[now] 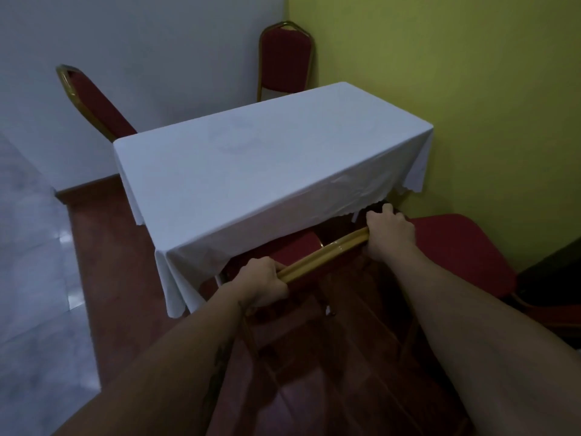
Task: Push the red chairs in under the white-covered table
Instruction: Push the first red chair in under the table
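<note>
A white-covered table (251,171) stands in the corner of the room. Right in front of me is a red chair with a gold frame; its top rail (323,253) runs between my hands and its seat (292,247) reaches under the hanging cloth. My left hand (262,281) grips the rail's left end and my right hand (390,234) grips its right end. Another red chair (97,105) stands at the table's left end, and a third red chair (284,58) stands behind the table in the corner. A fourth red chair's seat (456,250) lies to the right, beside the wall.
A yellow-green wall (456,73) runs close along the table's right side. A white wall (141,42) is behind and to the left. The floor is red-brown tile (103,247), with pale tile (31,262) further left. A dark object (553,265) sits at the right edge.
</note>
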### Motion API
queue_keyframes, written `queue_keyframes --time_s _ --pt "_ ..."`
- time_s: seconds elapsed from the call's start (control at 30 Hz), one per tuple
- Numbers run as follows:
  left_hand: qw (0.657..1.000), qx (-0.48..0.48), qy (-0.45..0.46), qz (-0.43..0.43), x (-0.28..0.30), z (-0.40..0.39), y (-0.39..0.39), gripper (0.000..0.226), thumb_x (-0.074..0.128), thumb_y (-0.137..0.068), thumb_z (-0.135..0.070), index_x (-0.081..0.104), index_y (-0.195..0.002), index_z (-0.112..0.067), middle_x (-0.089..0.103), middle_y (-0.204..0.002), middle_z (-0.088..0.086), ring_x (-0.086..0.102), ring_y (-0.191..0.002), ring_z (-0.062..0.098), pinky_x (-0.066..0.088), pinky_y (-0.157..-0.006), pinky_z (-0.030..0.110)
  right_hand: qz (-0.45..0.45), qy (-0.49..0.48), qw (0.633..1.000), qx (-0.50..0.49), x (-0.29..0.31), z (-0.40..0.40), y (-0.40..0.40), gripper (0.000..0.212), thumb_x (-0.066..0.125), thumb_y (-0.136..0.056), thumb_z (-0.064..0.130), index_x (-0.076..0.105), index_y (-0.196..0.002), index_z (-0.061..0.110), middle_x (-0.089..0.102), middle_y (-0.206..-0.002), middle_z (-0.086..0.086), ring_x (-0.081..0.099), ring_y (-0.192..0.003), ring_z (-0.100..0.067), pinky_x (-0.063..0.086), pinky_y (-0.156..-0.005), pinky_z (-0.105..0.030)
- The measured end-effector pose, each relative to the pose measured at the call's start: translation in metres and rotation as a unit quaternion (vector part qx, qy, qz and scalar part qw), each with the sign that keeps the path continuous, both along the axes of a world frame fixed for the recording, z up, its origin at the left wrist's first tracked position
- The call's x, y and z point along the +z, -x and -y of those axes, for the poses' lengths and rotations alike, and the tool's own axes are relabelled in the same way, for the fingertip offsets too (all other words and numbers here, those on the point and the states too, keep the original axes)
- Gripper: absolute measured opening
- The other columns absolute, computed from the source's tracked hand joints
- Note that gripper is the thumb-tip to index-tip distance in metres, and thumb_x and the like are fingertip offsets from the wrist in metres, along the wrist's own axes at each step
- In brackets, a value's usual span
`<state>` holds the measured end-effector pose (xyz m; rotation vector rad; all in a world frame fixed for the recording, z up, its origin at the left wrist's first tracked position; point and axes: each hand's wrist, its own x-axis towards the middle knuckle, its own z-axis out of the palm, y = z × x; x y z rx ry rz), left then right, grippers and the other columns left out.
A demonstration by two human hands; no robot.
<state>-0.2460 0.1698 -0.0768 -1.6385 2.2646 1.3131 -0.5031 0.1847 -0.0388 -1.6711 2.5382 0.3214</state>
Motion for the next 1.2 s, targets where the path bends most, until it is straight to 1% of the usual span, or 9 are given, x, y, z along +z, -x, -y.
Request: queue_keyframes --time_s 0.17,0.27,0.37,0.53,0.73,0.87,1.03,1.13,1.2 --pt "1.0 0.021 0.004 0.012 0.004 0.026 -0.005 0.051 0.069 -0.082 -0.018 0.067 -0.132 -0.026 0.064 -0.081 -0.006 0.065 -0.075 0.016 0.053 -0.062 0.027 0.05 0.008 0.999 0.016 -0.002 0.031 -0.001 0.056 0.077 -0.078 0.033 0.054 -0.127 0.016 0.035 -0.138 -0.017 0.046 -0.119 -0.042 0.045 -0.082 -0.044" --pt "0.999 0.031 0.011 0.025 0.001 0.033 -0.008 0.052 0.07 -0.076 -0.021 0.069 -0.128 -0.027 0.07 -0.088 -0.001 0.07 -0.083 0.02 0.059 -0.072 0.032 0.059 -0.005 0.998 0.026 -0.004 0.041 0.0 0.049 0.075 -0.08 0.032 0.053 -0.119 0.014 0.037 -0.133 -0.018 0.046 -0.117 -0.044 0.04 -0.078 -0.043" --pt "0.998 0.053 0.015 0.024 -0.004 0.034 -0.006 0.054 0.07 -0.073 -0.022 0.07 -0.127 -0.026 0.072 -0.09 0.001 0.071 -0.085 0.022 0.062 -0.081 0.038 0.078 0.008 0.996 0.037 -0.008 0.042 0.004 0.04 0.075 -0.078 0.029 0.047 -0.104 0.017 0.039 -0.126 -0.016 0.046 -0.113 -0.044 0.041 -0.076 -0.042" --pt "0.997 0.072 0.023 0.019 -0.005 0.027 0.009 0.05 0.065 -0.074 -0.02 0.071 -0.124 -0.026 0.069 -0.086 0.0 0.07 -0.081 0.023 0.062 -0.076 0.035 0.093 0.022 0.995 0.036 -0.009 0.047 0.015 0.039 0.074 -0.078 0.027 0.042 -0.099 0.019 0.039 -0.125 -0.015 0.046 -0.115 -0.043 0.041 -0.076 -0.043" --pt "0.998 0.061 0.003 0.017 -0.003 0.037 0.014 0.05 0.062 -0.081 -0.018 0.066 -0.131 -0.021 0.066 -0.089 0.002 0.066 -0.076 0.02 0.058 -0.066 0.032 0.098 0.036 0.994 0.041 -0.012 0.057 0.019 0.038 0.073 -0.079 0.024 0.042 -0.098 0.018 0.04 -0.126 -0.017 0.045 -0.116 -0.045 0.042 -0.076 -0.045" --pt "0.998 0.059 -0.002 0.011 -0.003 0.038 0.014 0.05 0.063 -0.081 -0.019 0.067 -0.13 -0.024 0.066 -0.087 -0.001 0.067 -0.076 0.019 0.06 -0.069 0.032 0.095 0.038 0.994 0.039 -0.014 0.059 0.019 0.041 0.075 -0.079 0.027 0.04 -0.099 0.018 0.039 -0.129 -0.016 0.044 -0.118 -0.044 0.04 -0.075 -0.044" --pt "0.997 0.071 -0.001 0.009 -0.003 0.05 0.012 0.044 0.062 -0.08 -0.015 0.071 -0.122 -0.022 0.066 -0.08 -0.003 0.066 -0.068 0.015 0.054 -0.052 0.026 0.085 0.034 0.995 0.049 -0.013 0.072 0.019 0.044 0.076 -0.079 0.031 0.039 -0.099 0.019 0.039 -0.13 -0.015 0.046 -0.118 -0.043 0.042 -0.074 -0.043" --pt "0.996 0.082 0.005 0.019 -0.002 0.06 0.01 0.041 0.06 -0.074 -0.017 0.073 -0.112 -0.026 0.068 -0.079 -0.001 0.07 -0.069 0.021 0.062 -0.063 0.035 0.094 0.038 0.994 0.05 -0.014 0.082 0.018 0.043 0.076 -0.079 0.031 0.04 -0.099 0.019 0.04 -0.129 -0.015 0.046 -0.118 -0.043 0.042 -0.074 -0.043" --pt "0.995 0.094 0.004 0.02 -0.001 0.067 0.009 0.037 0.058 -0.067 -0.019 0.074 -0.098 -0.032 0.07 -0.082 0.005 0.072 -0.069 0.028 0.064 -0.06 0.046 0.096 0.038 0.993 0.054 -0.014 0.09 0.016 0.044 0.075 -0.078 0.031 0.04 -0.1 0.018 0.04 -0.129 -0.015 0.045 -0.119 -0.043 0.042 -0.074 -0.043"
